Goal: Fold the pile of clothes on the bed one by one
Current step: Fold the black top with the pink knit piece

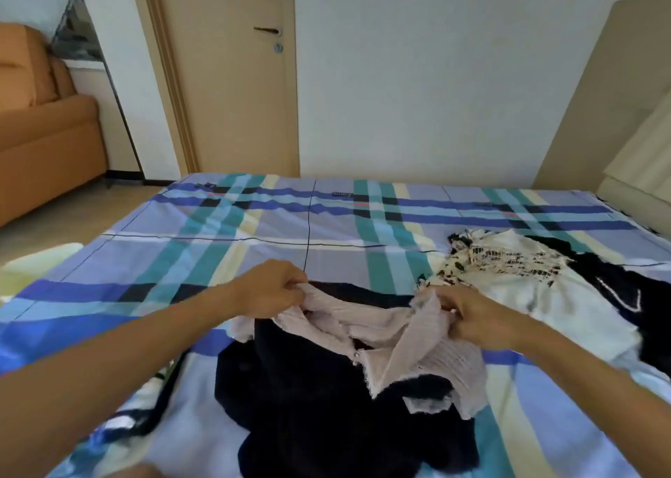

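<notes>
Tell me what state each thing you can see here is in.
Pale pink ribbed top: unfolded, held at both ends.
Left hand: gripping the top.
Right hand: gripping the top.
Dark navy garment: crumpled under it.
White black-printed garment: unfolded, lying at right.
Beige wooden door: closed.

I can read no words anywhere; the small dark label (342, 194) on my plaid bedsheet (254, 230), at twelve o'clock, is too blurred.

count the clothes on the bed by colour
pale pink top, gripped by the left hand and right hand: 1
dark: 2, the dark heap under the pink top and the dark piece at far right
white top with black pattern: 1
total: 4; a blurred bit at lower left not counted
</notes>
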`<state>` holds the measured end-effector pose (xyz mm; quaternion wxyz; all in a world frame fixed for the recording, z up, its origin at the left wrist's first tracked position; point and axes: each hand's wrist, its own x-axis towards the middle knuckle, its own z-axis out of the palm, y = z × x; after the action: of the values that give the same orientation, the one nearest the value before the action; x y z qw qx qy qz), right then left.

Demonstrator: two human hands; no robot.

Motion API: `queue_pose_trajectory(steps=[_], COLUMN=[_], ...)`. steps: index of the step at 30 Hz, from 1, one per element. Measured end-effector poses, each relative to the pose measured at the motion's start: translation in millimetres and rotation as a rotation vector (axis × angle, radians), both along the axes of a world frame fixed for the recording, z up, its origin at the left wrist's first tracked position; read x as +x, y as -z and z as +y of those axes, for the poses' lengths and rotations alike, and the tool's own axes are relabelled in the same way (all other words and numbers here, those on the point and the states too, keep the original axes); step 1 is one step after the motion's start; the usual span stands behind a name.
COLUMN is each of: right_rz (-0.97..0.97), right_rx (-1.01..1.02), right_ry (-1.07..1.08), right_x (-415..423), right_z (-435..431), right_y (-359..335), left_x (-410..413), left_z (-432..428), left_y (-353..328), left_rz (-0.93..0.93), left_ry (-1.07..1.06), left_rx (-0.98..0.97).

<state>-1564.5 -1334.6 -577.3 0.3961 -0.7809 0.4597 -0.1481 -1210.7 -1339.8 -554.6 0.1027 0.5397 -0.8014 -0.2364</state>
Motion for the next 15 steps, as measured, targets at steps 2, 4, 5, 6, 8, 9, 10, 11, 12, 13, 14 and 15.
queue_pose_trajectory(steps=[2, 4, 5, 6, 8, 9, 10, 11, 12, 13, 14, 15], right_rz=[0.171, 0.272, 0.283, 0.287, 0.305, 0.315, 0.309, 0.307, 0.294, 0.229, 0.112, -0.013], right_rx=[-0.001, 0.022, 0.038, 0.055, 0.121, 0.176, 0.242, 0.289, 0.318, 0.324, 0.305, 0.248], right_ry=[-0.019, -0.02, -0.003, 0.028, 0.072, 0.085, 0.097, 0.107, 0.118, 0.14, 0.166, 0.185], right_x=[7.8, 17.0, 21.0, 24.0, 30.3, 31.8, 34.1, 36.1, 39.6, 45.8, 54.6, 66.6], right_z=[7.5, 15.3, 17.7, 20.3, 26.3, 28.5, 32.1, 35.5, 38.8, 44.0, 49.8, 56.7], right_y=[48.6, 79.7, 89.2, 96.3, 101.5, 104.0, 104.2, 104.3, 103.0, 101.6, 98.4, 95.3], left_x=[-6.5, -14.4, -19.2, -25.1, -35.4, -37.6, -39.2, -40.0, -40.8, -41.4, -42.8, -43.4], left_z=[10.0, 17.7, 20.5, 23.1, 27.8, 28.9, 31.1, 34.1, 37.2, 41.8, 47.4, 53.6], left_y=[38.1, 64.2, 70.7, 74.5, 74.8, 75.1, 75.0, 74.0, 74.0, 74.5, 73.2, 71.6], left_rz=[0.059, 0.099, 0.121, 0.164, 0.27, 0.305, 0.32, 0.329, 0.344, 0.366, 0.409, 0.464], left_ry=[-0.096, -0.201, -0.236, -0.268, -0.361, -0.4, -0.417, -0.418, -0.405, -0.387, -0.37, -0.353], left_rx=[0.03, 0.045, 0.039, 0.045, 0.132, 0.181, 0.224, 0.265, 0.298, 0.323, 0.344, 0.38])
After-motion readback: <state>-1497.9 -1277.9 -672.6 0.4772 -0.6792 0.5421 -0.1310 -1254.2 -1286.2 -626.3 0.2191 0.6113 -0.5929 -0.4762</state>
